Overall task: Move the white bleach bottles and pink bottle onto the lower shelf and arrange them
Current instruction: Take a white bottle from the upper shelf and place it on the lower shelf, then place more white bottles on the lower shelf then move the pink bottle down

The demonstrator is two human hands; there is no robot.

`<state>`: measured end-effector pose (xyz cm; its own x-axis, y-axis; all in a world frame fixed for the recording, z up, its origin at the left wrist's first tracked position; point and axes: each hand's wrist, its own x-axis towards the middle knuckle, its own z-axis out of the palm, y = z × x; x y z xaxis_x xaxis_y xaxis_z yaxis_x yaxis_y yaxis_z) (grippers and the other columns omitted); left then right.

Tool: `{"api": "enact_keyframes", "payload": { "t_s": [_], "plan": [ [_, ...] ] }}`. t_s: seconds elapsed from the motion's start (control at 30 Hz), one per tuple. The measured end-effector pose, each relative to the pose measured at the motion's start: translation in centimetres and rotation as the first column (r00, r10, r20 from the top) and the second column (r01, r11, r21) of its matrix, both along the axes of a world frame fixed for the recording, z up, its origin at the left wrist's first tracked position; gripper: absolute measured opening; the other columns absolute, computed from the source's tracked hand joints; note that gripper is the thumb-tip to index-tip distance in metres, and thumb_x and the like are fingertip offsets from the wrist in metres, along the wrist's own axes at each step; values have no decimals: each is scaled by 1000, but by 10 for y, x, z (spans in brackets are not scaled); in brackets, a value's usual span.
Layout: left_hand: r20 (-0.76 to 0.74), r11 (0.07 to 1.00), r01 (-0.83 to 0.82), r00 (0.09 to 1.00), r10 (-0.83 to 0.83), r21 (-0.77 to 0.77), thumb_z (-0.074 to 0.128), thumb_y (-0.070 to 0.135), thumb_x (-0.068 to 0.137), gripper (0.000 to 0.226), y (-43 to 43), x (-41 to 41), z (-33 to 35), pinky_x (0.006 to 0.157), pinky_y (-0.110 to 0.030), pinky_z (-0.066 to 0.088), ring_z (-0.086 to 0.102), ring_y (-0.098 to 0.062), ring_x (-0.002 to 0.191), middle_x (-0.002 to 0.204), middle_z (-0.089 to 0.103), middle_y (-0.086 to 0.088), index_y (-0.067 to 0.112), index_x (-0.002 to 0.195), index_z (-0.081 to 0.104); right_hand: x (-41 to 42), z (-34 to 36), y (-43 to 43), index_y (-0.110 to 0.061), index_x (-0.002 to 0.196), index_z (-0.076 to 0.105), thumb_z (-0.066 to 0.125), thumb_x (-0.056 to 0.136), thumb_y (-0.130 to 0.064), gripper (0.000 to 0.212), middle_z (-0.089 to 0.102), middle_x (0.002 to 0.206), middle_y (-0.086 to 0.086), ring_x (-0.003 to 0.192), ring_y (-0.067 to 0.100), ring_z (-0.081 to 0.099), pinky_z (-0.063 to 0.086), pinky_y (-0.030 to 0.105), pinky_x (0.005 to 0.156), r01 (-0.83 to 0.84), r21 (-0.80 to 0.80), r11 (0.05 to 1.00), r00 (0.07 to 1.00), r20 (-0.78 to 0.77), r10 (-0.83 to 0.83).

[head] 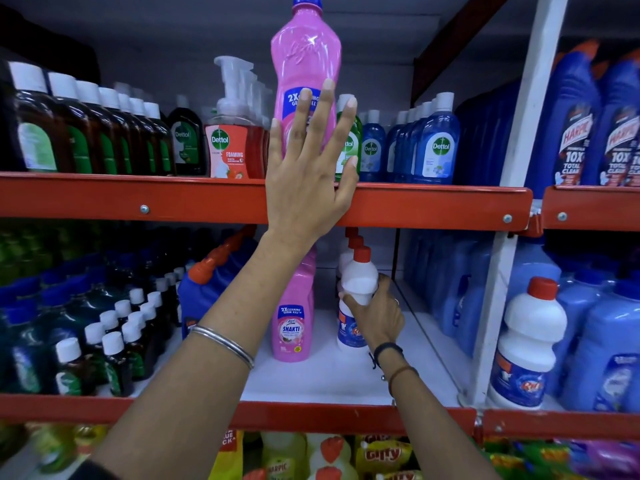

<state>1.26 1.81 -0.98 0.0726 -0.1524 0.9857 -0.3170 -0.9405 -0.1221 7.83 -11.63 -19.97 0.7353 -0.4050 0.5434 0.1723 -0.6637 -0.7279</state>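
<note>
The left hand (306,174) is spread flat, its grip wide open, fingers against the front of the tall pink bottle (306,60) standing on the upper shelf (104,199). Below that shelf, the right hand (375,315) is closed around the white bleach bottle (356,289) on the lower shelf (311,382), just right of a second pink bottle (294,323). To do this well, wrap the open fingers round the pink bottle's waist before lifting it clear of the shelf's lip.

Pink bottle (304,57) cap cropped; bottom-shelf packets (384,455) blurred
</note>
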Motion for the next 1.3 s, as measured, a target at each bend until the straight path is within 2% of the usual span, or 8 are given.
{"api": "enact_keyframes", "payload": {
  "t_s": [0.33, 0.5, 0.67, 0.8, 0.9, 1.07, 1.17, 1.3],
  "plan": [
    [-6, 1000, 4, 1000, -4, 5, 40, 36, 94, 61, 0, -1, -1, 121, -51, 15, 15, -26, 149, 160, 21, -7, 22, 151, 25, -5, 2, 4, -10, 108, 44, 71, 66, -57, 68, 66, 107, 12, 97, 33, 61, 39, 31, 62, 56, -86, 995, 998, 9, -55],
    [-17, 1000, -1, 1000, 1, 6, 39, 36, 94, 62, 0, -3, 0, 121, -51, 15, 14, -26, 149, 161, 20, -7, 23, 152, 23, -21, 12, -6, -8, 122, 41, 66, 63, -68, 88, 63, 114, 12, 104, 32, 60, 47, 36, 67, 79, -117, 990, 996, -24, -82],
    [-31, 1000, -1, 1000, 2, 13, 39, 37, 95, 62, -1, -3, 0, 121, -50, 12, 12, -25, 149, 161, 18, -7, 24, 152, 20, -81, 23, -56, -16, 116, 52, 69, 77, -42, 50, 61, 106, -4, 99, 18, 60, 53, 33, 80, -61, 89, 994, 887, 461, 13],
    [-47, 1000, -9, 999, 9, 16, 37, 37, 95, 62, -1, -4, -1, 121, -49, 8, 10, -25, 150, 162, 16, -6, 25, 153, 19, -118, 15, -116, 0, 108, 55, 63, 83, -30, 40, 59, 108, 11, 101, 24, 56, 48, 33, 90, 78, 174, 982, 691, 701, -179],
    [-58, 1000, -8, 998, 9, 17, 35, 38, 96, 61, -1, -6, 0, 121, -49, 8, 10, -25, 150, 162, 14, -6, 25, 153, 17, -125, 1, -155, 6, 119, 45, 62, 79, -28, 56, 49, 120, 28, 114, 36, 47, 36, 30, 102, 132, 228, 965, 729, 637, -250],
    [-79, 1000, -7, 997, 8, 19, 35, 38, 96, 63, 0, -7, 0, 121, -48, 6, 8, -25, 150, 162, 12, -6, 24, 154, 14, -124, -10, -178, -7, 139, 27, 71, 72, -18, 81, 39, 140, 20, 126, 34, 42, 37, 36, 99, 136, 287, 948, 943, 257, -213],
    [-86, 1000, 1, 996, 0, 16, 35, 38, 95, 64, 1, -8, 1, 121, -48, 6, 7, -25, 150, 162, 11, -5, 24, 154, 14, -124, -11, -183, -13, 138, 28, 74, 72, -19, 80, 53, 132, 19, 117, 38, 51, 45, 48, 91, 177, 274, 945, 970, 116, -215],
    [-73, 1000, 5, 997, -3, 19, 35, 37, 95, 63, 0, -7, 1, 121, -49, 7, 8, -25, 150, 162, 13, -6, 23, 154, 15, -126, -5, -184, -9, 125, 38, 76, 70, -29, 70, 60, 120, 22, 106, 43, 55, 45, 44, 75, 273, 158, 949, 961, 4, -277]
  ]
}}
